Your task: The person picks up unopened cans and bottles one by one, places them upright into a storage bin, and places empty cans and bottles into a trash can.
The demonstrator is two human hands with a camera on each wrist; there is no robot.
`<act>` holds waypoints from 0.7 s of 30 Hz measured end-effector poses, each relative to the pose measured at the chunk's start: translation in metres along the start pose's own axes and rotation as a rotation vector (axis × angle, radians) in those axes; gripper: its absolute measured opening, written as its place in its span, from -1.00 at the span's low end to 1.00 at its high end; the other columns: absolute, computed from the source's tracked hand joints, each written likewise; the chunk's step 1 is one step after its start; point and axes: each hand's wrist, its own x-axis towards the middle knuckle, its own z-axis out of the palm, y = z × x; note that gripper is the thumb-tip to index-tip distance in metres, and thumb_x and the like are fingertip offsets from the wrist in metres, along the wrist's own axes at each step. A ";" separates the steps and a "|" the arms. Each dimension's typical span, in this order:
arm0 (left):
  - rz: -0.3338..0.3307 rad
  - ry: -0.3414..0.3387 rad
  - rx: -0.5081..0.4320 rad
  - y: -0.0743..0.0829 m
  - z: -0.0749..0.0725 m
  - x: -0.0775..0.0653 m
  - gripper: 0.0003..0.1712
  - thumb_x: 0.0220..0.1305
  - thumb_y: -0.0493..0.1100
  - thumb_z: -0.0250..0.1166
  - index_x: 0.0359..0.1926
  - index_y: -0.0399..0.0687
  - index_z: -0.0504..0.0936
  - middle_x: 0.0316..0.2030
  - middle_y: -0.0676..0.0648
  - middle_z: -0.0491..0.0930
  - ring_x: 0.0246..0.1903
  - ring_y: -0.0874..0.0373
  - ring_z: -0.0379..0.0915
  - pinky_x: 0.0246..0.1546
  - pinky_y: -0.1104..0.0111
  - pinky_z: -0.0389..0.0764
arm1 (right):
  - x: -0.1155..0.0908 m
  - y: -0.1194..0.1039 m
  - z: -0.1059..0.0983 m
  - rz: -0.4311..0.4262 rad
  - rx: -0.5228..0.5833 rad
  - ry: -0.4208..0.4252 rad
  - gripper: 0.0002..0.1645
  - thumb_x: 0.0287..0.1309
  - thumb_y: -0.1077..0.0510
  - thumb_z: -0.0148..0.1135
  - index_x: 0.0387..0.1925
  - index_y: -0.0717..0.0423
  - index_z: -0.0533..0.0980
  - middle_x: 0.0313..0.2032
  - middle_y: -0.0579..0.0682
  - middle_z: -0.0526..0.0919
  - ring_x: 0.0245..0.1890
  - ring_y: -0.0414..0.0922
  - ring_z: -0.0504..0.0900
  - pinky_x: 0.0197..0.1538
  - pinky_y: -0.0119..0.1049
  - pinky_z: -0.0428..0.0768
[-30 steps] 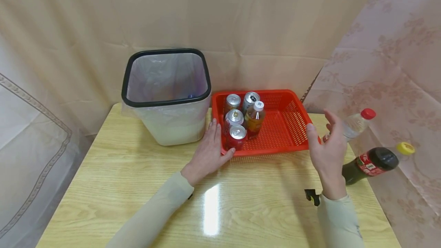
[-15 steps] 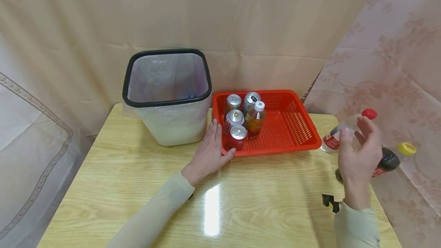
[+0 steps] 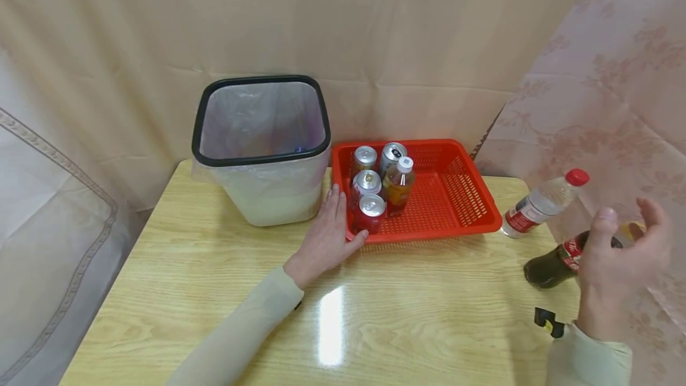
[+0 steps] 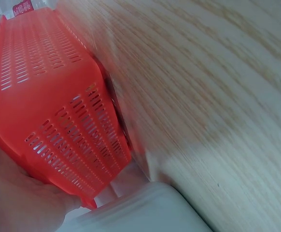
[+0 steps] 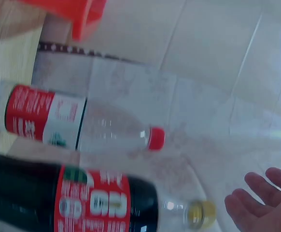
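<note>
My left hand (image 3: pixel 324 234) touches the front left corner of a red plastic basket (image 3: pixel 429 235), fingers straight along its left side, thumb by the front rim. Several cans, including a dark red can (image 3: pixel 370 216), stand upright at the basket's left end beside an amber drink bottle (image 3: pixel 398 192) with a white cap. My right hand (image 3: pixel 616 270) is held up at the far right, fingers apart and holding nothing. In the head view it overlaps the neck of a dark cola bottle (image 3: pixel 552 265). In the right wrist view my fingertips (image 5: pixel 237 203) are just beyond its yellow cap (image 5: pixel 201 215).
A clear bottle (image 3: pixel 541 204) with a red cap and label stands between basket and cola bottle. Left of the basket is a bin (image 3: pixel 278 195) with a black rim and plastic liner. Curtains (image 3: pixel 616 94) close in the back and right of the wooden table (image 3: pixel 225 279).
My right hand has moved right, away from the basket, past the red-capped bottle to the top of the cola bottle. My left hand keeps its place on the basket.
</note>
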 end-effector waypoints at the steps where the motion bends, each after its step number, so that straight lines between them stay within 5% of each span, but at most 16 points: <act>1: 0.001 -0.001 0.001 0.000 0.000 0.000 0.19 0.40 0.38 0.13 0.63 -0.34 -0.15 0.65 -0.26 -0.28 0.62 -0.14 -0.36 0.56 0.12 -0.07 | 0.002 0.001 -0.003 0.006 -0.007 0.015 -0.30 0.25 -0.15 0.13 0.39 -0.04 0.43 0.33 -0.27 0.42 0.33 -0.26 0.33 0.41 -0.39 0.23; 8: 0.011 0.017 -0.003 -0.001 0.001 0.000 0.19 0.39 0.37 0.14 0.62 -0.37 -0.12 0.64 -0.28 -0.25 0.62 -0.16 -0.33 0.56 0.09 -0.03 | 0.011 0.010 -0.014 0.037 -0.109 0.078 -0.25 0.28 -0.10 0.03 0.47 0.00 0.31 0.44 -0.10 0.28 0.42 -0.24 0.20 0.51 -0.23 0.11; 14: 0.020 0.018 0.012 -0.002 0.002 0.000 0.18 0.40 0.37 0.12 0.62 -0.38 -0.11 0.64 -0.29 -0.26 0.62 -0.20 -0.29 0.56 0.09 -0.03 | 0.013 0.026 -0.017 0.024 -0.104 0.041 -0.10 0.27 -0.16 0.08 0.57 0.04 0.15 0.53 -0.02 0.15 0.51 -0.17 0.09 0.55 -0.21 -0.12; 21: 0.024 0.018 0.019 -0.002 0.001 0.000 0.16 0.41 0.37 0.11 0.61 -0.39 -0.09 0.64 -0.29 -0.27 0.61 -0.21 -0.28 0.55 0.11 -0.06 | 0.009 0.040 -0.017 0.383 -0.034 -0.090 -0.02 0.37 -0.12 0.16 0.65 -0.17 -0.07 0.62 -0.15 -0.05 0.59 -0.28 -0.15 0.54 -0.36 -0.27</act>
